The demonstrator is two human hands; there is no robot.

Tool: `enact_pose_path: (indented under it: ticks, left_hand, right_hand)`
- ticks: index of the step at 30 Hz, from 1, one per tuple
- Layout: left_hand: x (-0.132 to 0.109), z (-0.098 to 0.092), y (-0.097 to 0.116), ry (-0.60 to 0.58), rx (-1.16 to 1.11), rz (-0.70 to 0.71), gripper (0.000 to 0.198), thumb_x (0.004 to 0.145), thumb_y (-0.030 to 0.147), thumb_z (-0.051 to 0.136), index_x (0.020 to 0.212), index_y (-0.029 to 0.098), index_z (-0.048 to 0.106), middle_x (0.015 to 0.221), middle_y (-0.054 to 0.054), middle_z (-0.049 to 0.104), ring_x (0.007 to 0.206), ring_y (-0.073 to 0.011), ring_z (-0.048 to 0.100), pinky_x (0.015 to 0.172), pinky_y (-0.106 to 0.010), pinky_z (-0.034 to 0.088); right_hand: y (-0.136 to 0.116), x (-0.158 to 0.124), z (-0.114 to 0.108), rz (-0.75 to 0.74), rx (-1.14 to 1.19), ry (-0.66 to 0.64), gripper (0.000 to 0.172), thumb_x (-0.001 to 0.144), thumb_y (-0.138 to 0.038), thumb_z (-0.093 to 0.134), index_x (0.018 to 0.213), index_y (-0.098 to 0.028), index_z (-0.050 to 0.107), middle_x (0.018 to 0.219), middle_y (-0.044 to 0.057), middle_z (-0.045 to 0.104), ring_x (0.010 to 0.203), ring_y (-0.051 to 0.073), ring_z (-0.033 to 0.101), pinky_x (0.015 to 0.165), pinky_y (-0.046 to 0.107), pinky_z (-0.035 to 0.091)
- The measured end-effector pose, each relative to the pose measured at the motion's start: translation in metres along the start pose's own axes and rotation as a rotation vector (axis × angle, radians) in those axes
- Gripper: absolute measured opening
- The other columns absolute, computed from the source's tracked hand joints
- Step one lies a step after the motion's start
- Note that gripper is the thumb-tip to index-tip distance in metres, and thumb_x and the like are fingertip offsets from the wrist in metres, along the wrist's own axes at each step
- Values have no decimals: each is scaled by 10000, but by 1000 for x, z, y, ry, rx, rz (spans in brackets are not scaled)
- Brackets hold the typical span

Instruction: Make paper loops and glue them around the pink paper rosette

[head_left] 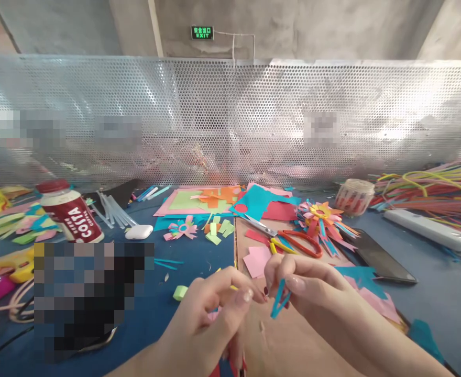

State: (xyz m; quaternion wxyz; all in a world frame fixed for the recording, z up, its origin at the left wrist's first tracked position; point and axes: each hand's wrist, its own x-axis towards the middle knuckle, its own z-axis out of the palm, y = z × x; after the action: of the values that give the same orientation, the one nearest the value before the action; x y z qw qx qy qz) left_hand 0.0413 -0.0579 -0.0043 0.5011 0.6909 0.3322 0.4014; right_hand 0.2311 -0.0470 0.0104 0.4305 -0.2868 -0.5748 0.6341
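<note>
My left hand [210,309] and my right hand [305,285] meet low in the middle, over a brown cardboard sheet [293,335]. Both are pinched closed. The right fingers hold a folded teal paper strip [278,301] that hangs down in a narrow V. The left fingertips pinch next to its top; a bit of yellow paper [233,287] shows behind them. Red-handled scissors [293,241] lie just beyond the hands, beside a pink paper square [257,260].
A Costa bottle [71,214], white earbud case [139,231], glue sticks [112,212], paper flowers [181,229] [320,217], coloured paper sheets [215,201], a tape roll [354,196], a black phone [377,256], a white power strip [427,229] and coloured strips [430,186] crowd the blue table. A perforated metal screen [230,120] stands behind.
</note>
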Motion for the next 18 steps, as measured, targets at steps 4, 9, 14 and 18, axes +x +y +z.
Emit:
enact_pose_path:
  ticks: [4,9,14,18]
  left_hand:
    - [-3,6,-1,-17,-77,-65,339,854,501,400,865,207,569,365,49,466,290,-74,406,301,-147,287]
    - [-3,8,5,3,12,42,315,887,437,377,819,207,580,413,43,511,291,-69,413,299,-168,325]
    - [-1,2,10,-37,152,168,298,923,319,358,806,194,602,438,27,569,350,-77,478,353,-171,371]
    - [-2,2,12,-66,116,112,324,918,341,368,785,172,609,457,9,567,390,-81,491,381,-166,378]
  right_hand:
    - [5,1,0,31,-13,7,183,811,-325,532,696,-185,555,813,24,501,790,165,456,736,308,366]
    - [11,1,1,33,5,-14,189,814,-325,537,689,-184,541,762,9,496,750,152,459,707,295,348]
    - [15,2,0,30,59,-56,186,822,-325,537,705,-181,555,714,6,500,705,142,461,663,278,341]
    - [16,3,0,36,104,-79,170,800,-315,575,705,-174,572,694,1,513,673,125,451,635,260,328]
